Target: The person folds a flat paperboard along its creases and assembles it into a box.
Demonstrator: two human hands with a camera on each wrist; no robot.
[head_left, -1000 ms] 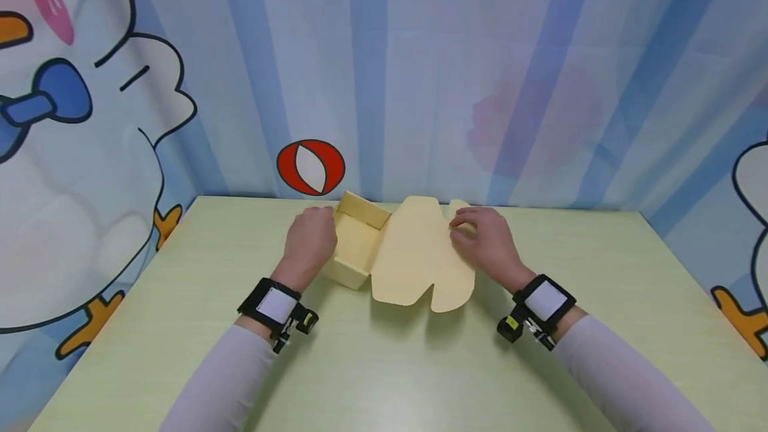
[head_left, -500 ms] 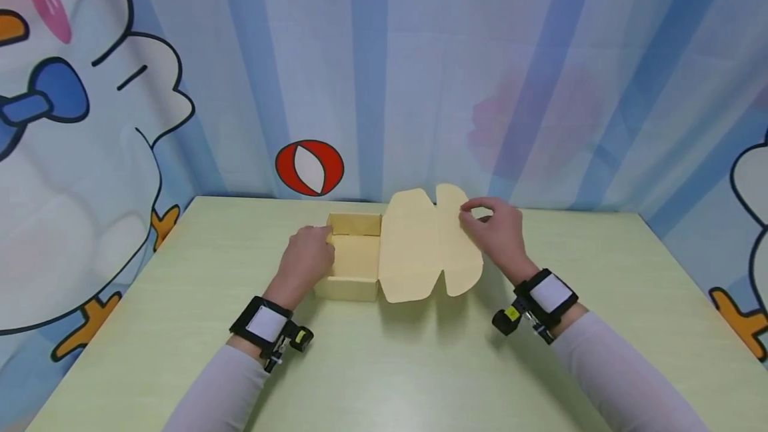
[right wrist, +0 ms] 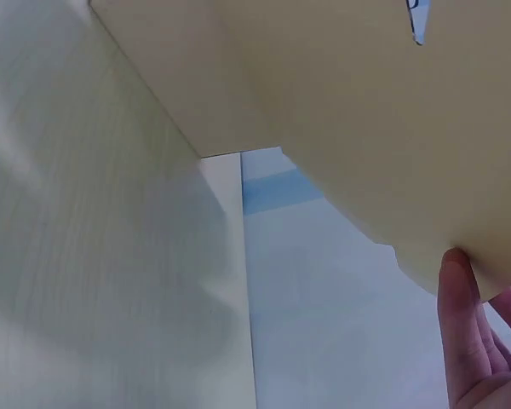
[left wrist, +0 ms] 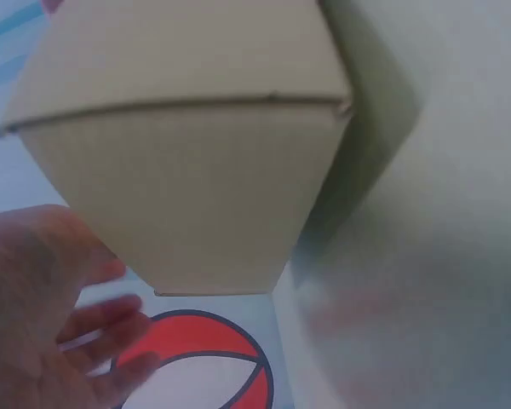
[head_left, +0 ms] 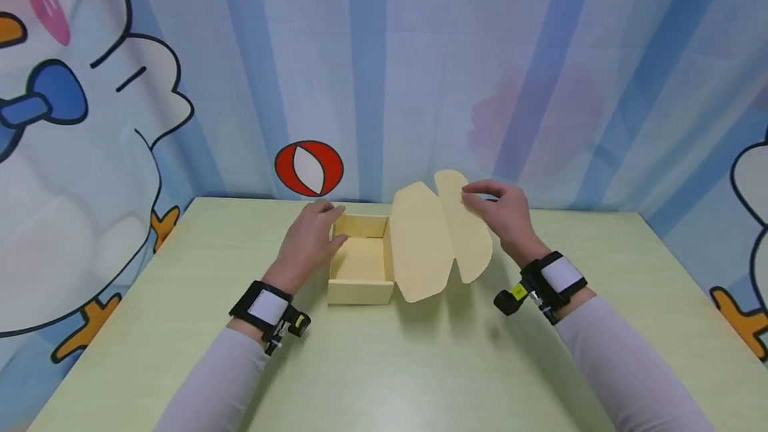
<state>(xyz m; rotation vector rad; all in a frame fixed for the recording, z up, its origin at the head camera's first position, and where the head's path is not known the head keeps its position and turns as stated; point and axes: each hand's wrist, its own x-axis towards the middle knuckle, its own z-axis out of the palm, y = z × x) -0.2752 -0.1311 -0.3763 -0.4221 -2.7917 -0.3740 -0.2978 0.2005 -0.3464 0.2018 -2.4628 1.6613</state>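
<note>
A small pale cardboard box (head_left: pixel 360 293) stands on the table with its lid (head_left: pixel 423 242) swung out to the right. Along the lid's outer edge runs a tuck flap (head_left: pixel 474 235) with rounded ends, tilted up. Thumb and fingers of my right hand (head_left: pixel 505 219) pinch this flap near its far end; the right wrist view shows the thumb (right wrist: pixel 458 294) on one face of the card. My left hand (head_left: pixel 305 245) is at the box's left side, thumb and fingers spread apart. In the left wrist view, its fingers (left wrist: pixel 102 328) are loosely bent beside the box wall (left wrist: pixel 187 196).
The pale green table (head_left: pixel 408 365) extends around the box on all sides. Close behind its far edge hangs a striped blue curtain (head_left: pixel 432 72) with a printed red-and-white ball (head_left: pixel 309 169). A printed cartoon bird (head_left: pixel 72 205) fills the left side.
The box has turned square to the table and shifted slightly right. My left hand has released its left wall and spread its fingers. My right hand has drawn the flap up and right.
</note>
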